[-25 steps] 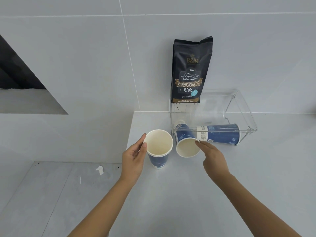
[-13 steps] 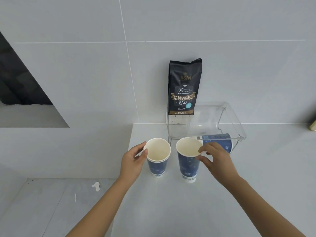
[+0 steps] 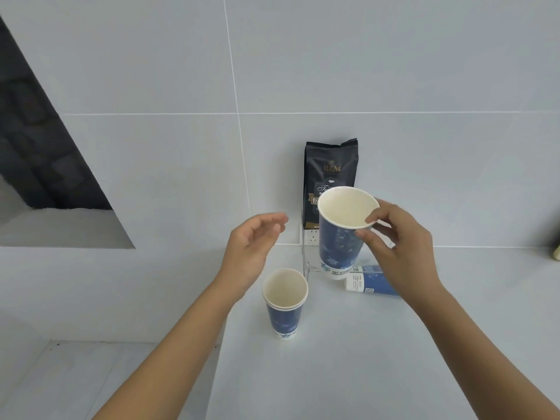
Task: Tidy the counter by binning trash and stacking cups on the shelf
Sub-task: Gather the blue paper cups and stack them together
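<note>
Much of the clear acrylic shelf point(image 3: 306, 262) is lost to me: only a front corner post and a faint edge show, the rest hidden behind the raised cup and my right hand point(image 3: 400, 250). The cup lying on its side point(image 3: 368, 284) is partly covered by that hand; I can make out its white label band and blue wall, not its mouth. The coffee bag point(image 3: 330, 174) stands against the tiled wall point(image 3: 394, 71), its lower print blocked by the cup rim, "B&M" legible above. A wall socket point(image 3: 311, 236) peeks out below it. At the far right edge something pale point(image 3: 557, 253) is cut off, unidentifiable. The raised paper cup point(image 3: 344, 234) is dark blue with a white base band and cream inside, mouth tilted toward me, off the counter; my right thumb and fingers pinch its rim. The nested cup stack point(image 3: 285, 304) stands upright on the white counter point(image 3: 363, 359) near its left edge, two rims visible, same blue print. My left hand point(image 3: 253, 247) hovers above and left of the stack, fingers loosely spread, holding nothing, its fingertips blurred.
</note>
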